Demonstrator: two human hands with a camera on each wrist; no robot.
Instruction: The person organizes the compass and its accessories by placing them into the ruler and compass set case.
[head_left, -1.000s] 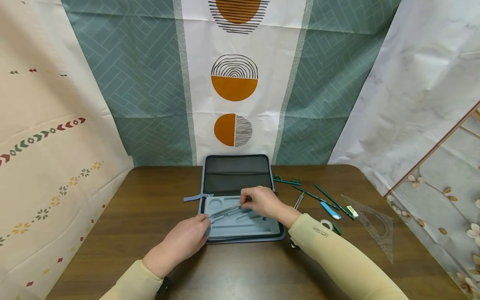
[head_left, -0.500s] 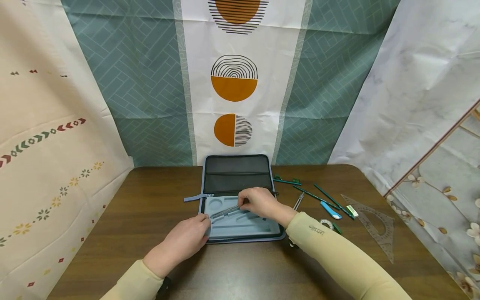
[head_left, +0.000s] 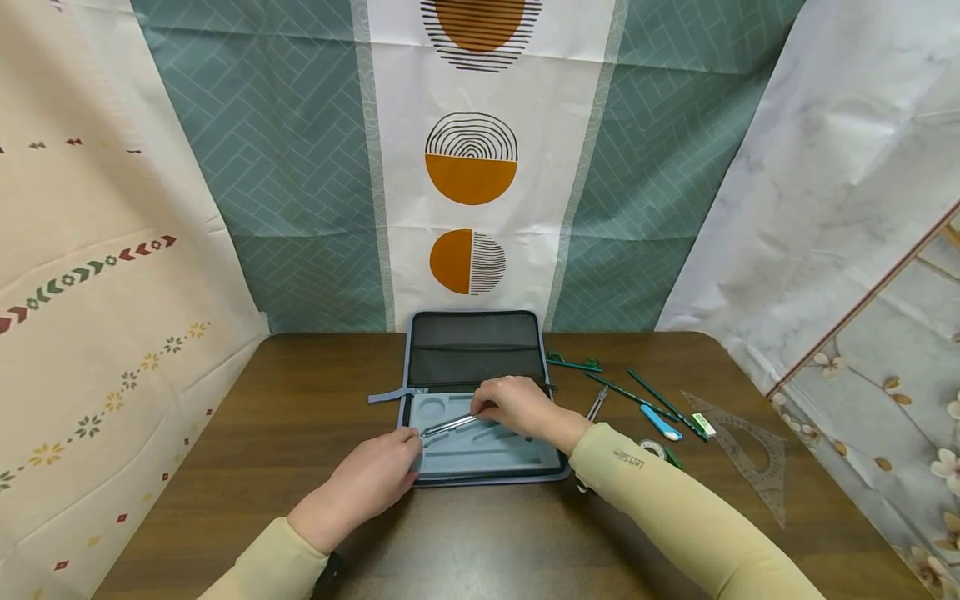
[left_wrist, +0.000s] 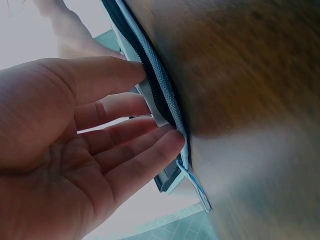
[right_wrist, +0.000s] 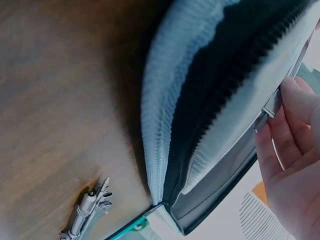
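A zip case [head_left: 492, 462] lies unfolded on the table, with a pale blue moulded tray [head_left: 480, 457] in its near half and a dark mesh lid [head_left: 474, 350] behind. Over the tray my right hand [head_left: 517, 404] pinches the end of a slim silver drawing compass [head_left: 448, 426], which slants down to the left. In the right wrist view its metal end [right_wrist: 268, 114] shows by the thumb. My left hand [head_left: 371, 468] rests at the case's front left corner, thumb and fingertips touching the zipped edge [left_wrist: 159, 75]. Its fingers are nearly straight, close to the compass's left tip.
Right of the case lie a second compass [head_left: 597, 403], green pencils [head_left: 652, 392], a blue-and-white cutter [head_left: 661, 422], an eraser [head_left: 703, 424], a tape roll [head_left: 653, 449] and a clear set square [head_left: 750, 450]. A strap [head_left: 386, 397] sticks out left of the case.
My right hand has shifted slightly left and down with the compass, which now lies lower over the tray. The left hand has stayed at the corner.
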